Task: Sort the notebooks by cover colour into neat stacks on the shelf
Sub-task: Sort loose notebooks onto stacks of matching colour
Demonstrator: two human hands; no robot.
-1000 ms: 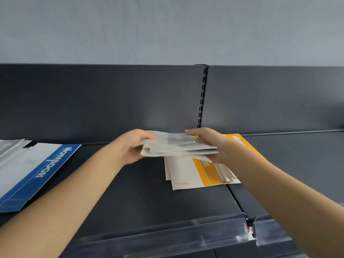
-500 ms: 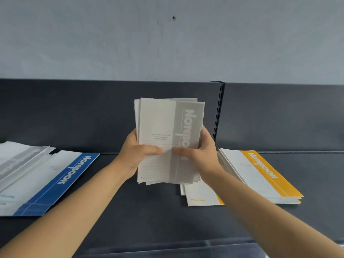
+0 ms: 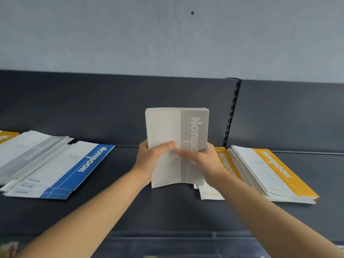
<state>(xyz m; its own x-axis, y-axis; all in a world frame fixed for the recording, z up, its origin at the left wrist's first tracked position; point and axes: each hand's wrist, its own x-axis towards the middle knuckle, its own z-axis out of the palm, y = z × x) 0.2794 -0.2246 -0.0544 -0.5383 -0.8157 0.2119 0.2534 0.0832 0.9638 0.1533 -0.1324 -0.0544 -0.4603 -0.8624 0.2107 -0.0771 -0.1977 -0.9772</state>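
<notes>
A bundle of grey-covered notebooks (image 3: 176, 131) stands upright on its lower edge on the dark shelf (image 3: 115, 205), its edges squared up. My left hand (image 3: 150, 161) grips its left side and my right hand (image 3: 202, 164) grips its right side, both thumbs across the front cover. Behind my right hand lies a yellow notebook (image 3: 226, 164), and further right a stack of yellow notebooks (image 3: 270, 174). At the left lies a loose pile with a blue notebook (image 3: 74, 170) at its near side and grey notebooks (image 3: 31, 151) fanned over it.
A yellow cover corner (image 3: 7, 135) shows at the far left edge. The shelf's dark back panel (image 3: 93, 108) has a slotted upright (image 3: 231, 112) just right of the held bundle. A clear plastic front rail (image 3: 176, 243) runs along the shelf's near edge.
The grey bundle, first lifted flat off the yellow notebooks, now stands upright on the shelf with its edges evened. The view has shifted right and more of the left pile shows.
</notes>
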